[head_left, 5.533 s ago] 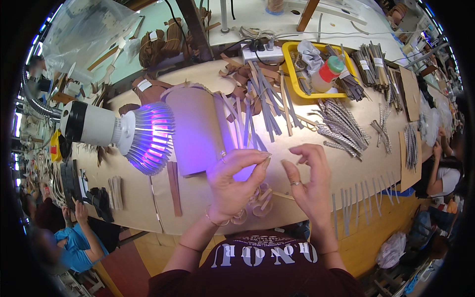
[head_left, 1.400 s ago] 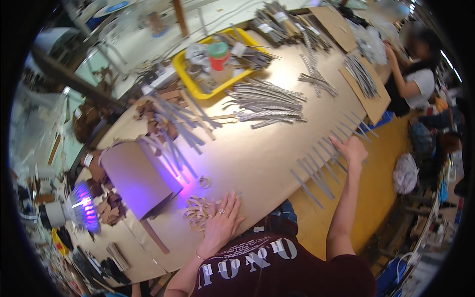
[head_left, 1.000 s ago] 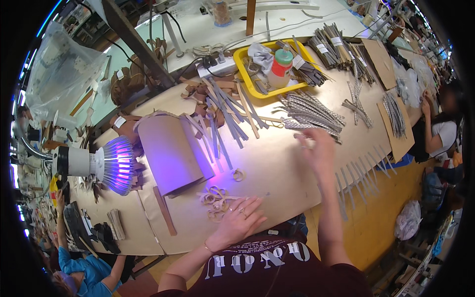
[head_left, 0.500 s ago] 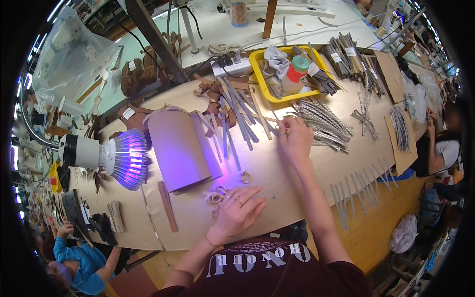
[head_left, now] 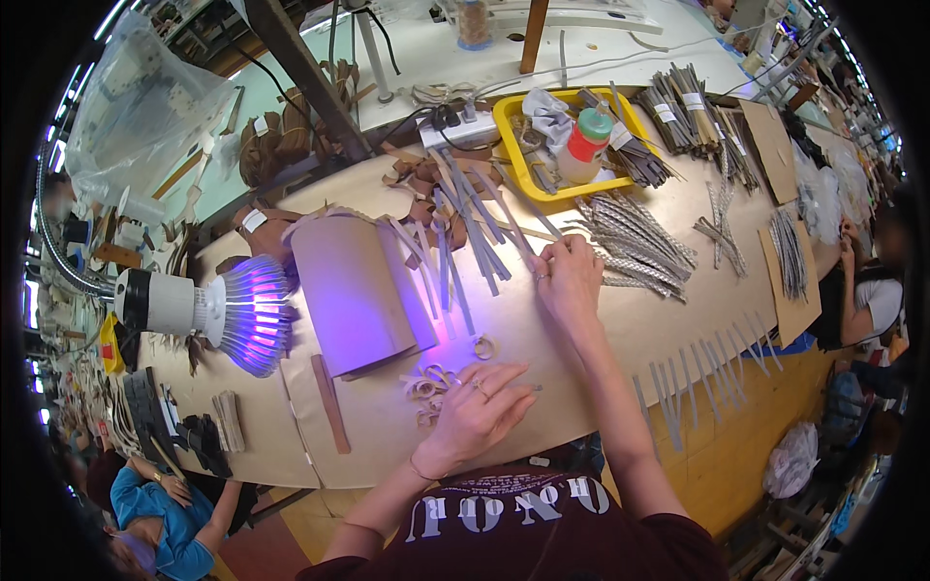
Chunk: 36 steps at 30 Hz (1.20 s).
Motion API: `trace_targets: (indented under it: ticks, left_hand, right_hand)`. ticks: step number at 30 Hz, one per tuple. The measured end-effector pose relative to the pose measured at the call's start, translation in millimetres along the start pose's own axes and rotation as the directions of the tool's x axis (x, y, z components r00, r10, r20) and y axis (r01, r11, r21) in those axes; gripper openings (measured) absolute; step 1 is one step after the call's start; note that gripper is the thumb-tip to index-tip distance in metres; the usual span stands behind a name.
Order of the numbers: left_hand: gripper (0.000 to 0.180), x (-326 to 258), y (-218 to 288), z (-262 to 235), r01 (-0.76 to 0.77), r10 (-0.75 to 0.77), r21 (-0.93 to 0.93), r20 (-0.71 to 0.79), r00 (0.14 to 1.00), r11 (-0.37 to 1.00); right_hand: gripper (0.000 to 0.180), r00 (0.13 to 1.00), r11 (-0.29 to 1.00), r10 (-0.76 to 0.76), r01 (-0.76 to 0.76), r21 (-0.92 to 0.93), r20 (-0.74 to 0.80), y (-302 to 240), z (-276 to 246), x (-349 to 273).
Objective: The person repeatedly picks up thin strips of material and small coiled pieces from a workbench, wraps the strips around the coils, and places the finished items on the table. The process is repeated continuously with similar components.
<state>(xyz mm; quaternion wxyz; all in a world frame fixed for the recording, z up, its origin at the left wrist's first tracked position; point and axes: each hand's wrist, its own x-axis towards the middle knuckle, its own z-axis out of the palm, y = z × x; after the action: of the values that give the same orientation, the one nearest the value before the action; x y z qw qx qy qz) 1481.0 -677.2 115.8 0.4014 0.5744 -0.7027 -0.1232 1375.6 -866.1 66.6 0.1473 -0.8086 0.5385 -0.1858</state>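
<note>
Over the middle of the table, my right hand (head_left: 570,286) pinches the near end of a thin brown-grey strip (head_left: 508,215), which slants away to the far left. Beside it lies a loose pile of grey strips (head_left: 470,228). Lower and to the left, my left hand (head_left: 477,412) hovers with its fingers stretched out and nothing visible in them. Several small pale curled loops (head_left: 423,385) lie by its knuckles, and one loop (head_left: 483,347) sits a little farther off. Silvery braided strips (head_left: 635,247) are bundled just right of my right hand.
A lit finned lamp (head_left: 254,315) stands left of a curved brown board (head_left: 354,295). Behind my right hand is a yellow tray (head_left: 542,194) with a green-capped bottle (head_left: 586,145). Grey strips (head_left: 702,378) hang in a row along the table's right front edge. Other people sit at both sides.
My right hand has drawn slightly nearer and closed on a strip, whose far end has swung left. My left hand has shifted slightly right, its fingers still stretched.
</note>
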Motion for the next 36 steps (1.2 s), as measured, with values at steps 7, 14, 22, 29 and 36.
trace_targets:
  ticks: [7,14,22,29,36]
  left_hand:
    - [0.015,-1.2,-3.1,3.9,0.076,-0.075,-0.034,0.029,0.997,0.997]
    - [0.022,6.7,-3.2,9.2,0.492,-0.482,-0.294,0.109,0.869,0.820]
    - [0.040,56.1,-44.8,-10.1,0.303,-0.681,-0.947,0.151,0.717,0.109]
    - [0.034,52.6,-23.8,-31.0,0.322,-0.683,-0.879,-0.005,0.731,0.351]
    - [0.042,43.0,-6.2,-17.5,0.062,-0.097,-0.097,-0.417,0.904,0.993]
  right_hand:
    - [0.012,0.966,0.956,-0.220,0.186,-0.226,-0.134,-6.2,-26.0,-9.5]
    - [0.011,0.990,0.928,-0.110,0.135,0.347,-0.090,-18.8,-45.5,-28.4]
    - [0.006,0.940,0.558,-0.221,-0.098,0.824,0.262,-19.5,-69.0,-77.2]
    - [0.009,0.941,0.506,-0.237,-0.093,0.857,0.242,-14.5,-85.3,-94.1]
    - [0.011,0.993,0.754,-0.092,0.019,0.657,0.077,-43.3,-116.2,-93.6]
